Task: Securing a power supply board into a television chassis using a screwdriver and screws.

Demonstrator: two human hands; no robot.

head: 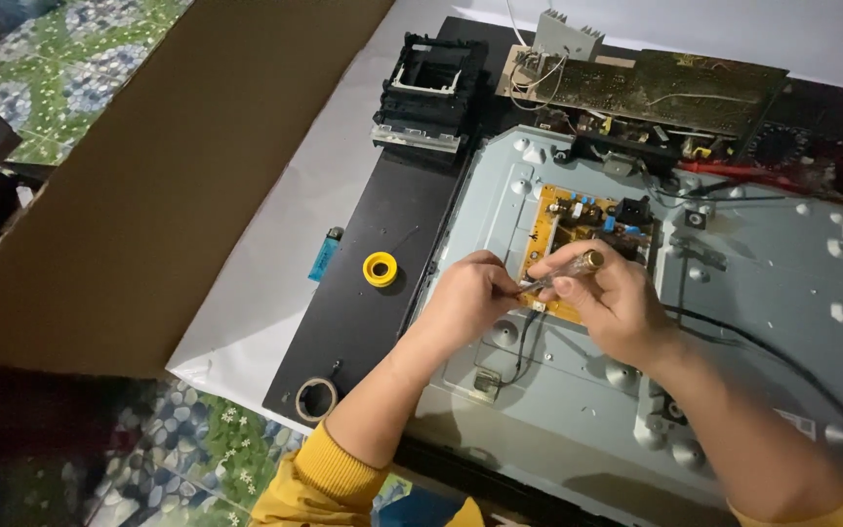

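The right hand [617, 298] grips a screwdriver [563, 271], fingers closed round its handle, tip down at the yellow board [578, 229] on the grey panel [753, 293]. The left hand [470, 293] pinches beside the tip (what it holds is hidden). This looks like screw work; next calls for a steady, upright tool.

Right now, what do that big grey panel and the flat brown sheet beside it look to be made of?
Grey panel: seemingly sheet metal, matte pale grey, judging by pressed bumps, ridges and screw holes.
Brown sheet: corrugated cardboard by its look, dull tan with a fold crease and raw cut edges.
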